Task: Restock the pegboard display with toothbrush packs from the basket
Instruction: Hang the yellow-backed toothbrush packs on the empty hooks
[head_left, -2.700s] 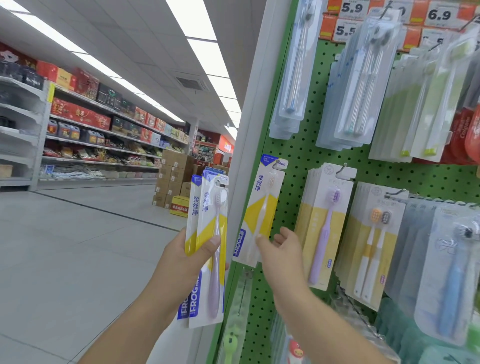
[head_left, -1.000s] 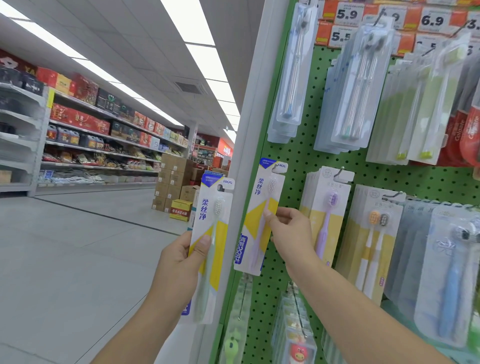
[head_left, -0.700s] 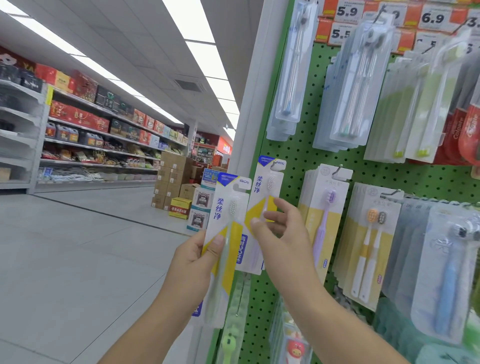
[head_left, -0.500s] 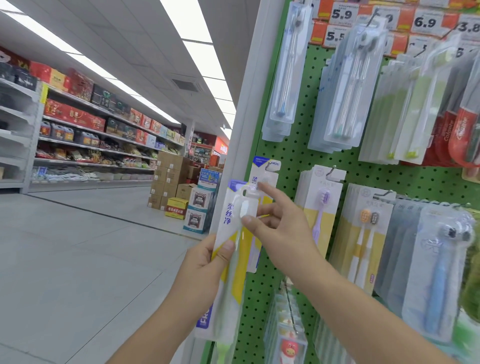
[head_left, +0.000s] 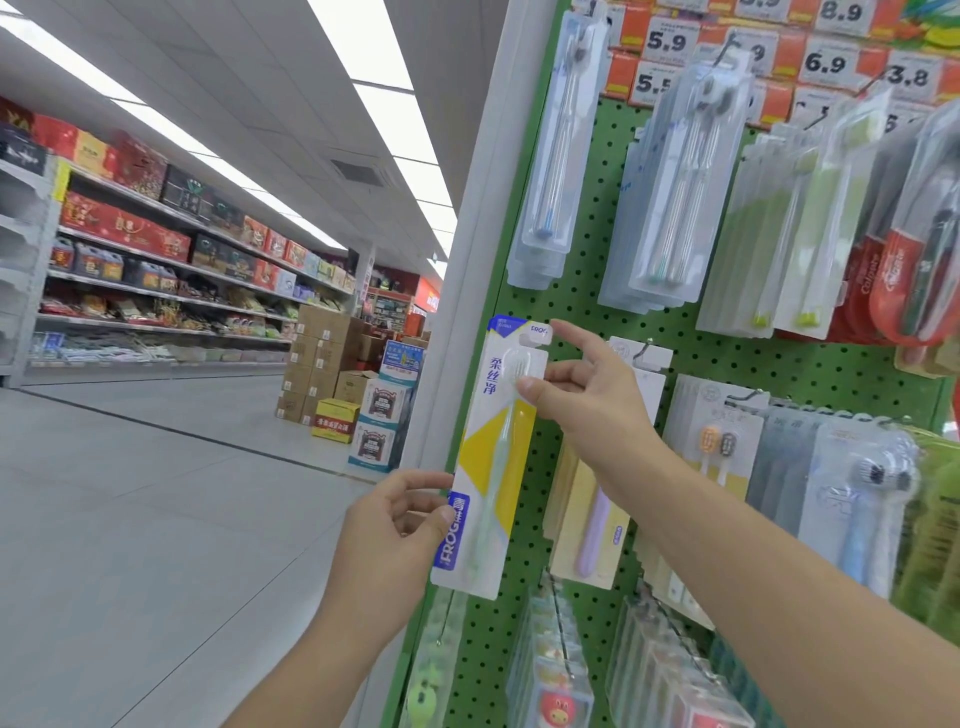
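Right hand (head_left: 582, 395) pinches the top of one pack (head_left: 493, 457), thumb on the blister, index finger stretched up by the hang tab. Left hand (head_left: 389, 530) grips the same pack's lower left edge, fingers curled round it. Pack sits upright at the pegboard (head_left: 587, 312) left edge, just beside the white post (head_left: 467, 260); can't tell if the tab is on a hook.

Versus 0.5 s ago: the pack was lower and left of the board, in front of a hanging pack; now it's raised flat against the board and covers that spot. 2.7 s ago the left hand held two or more packs; now one shows.

Count: one pack in hand. Top row: four hanging stacks of clear packs. Middle row, right of the pack: a purple-brush stack (head_left: 597, 519), then an orange twin-brush stack (head_left: 711, 447).
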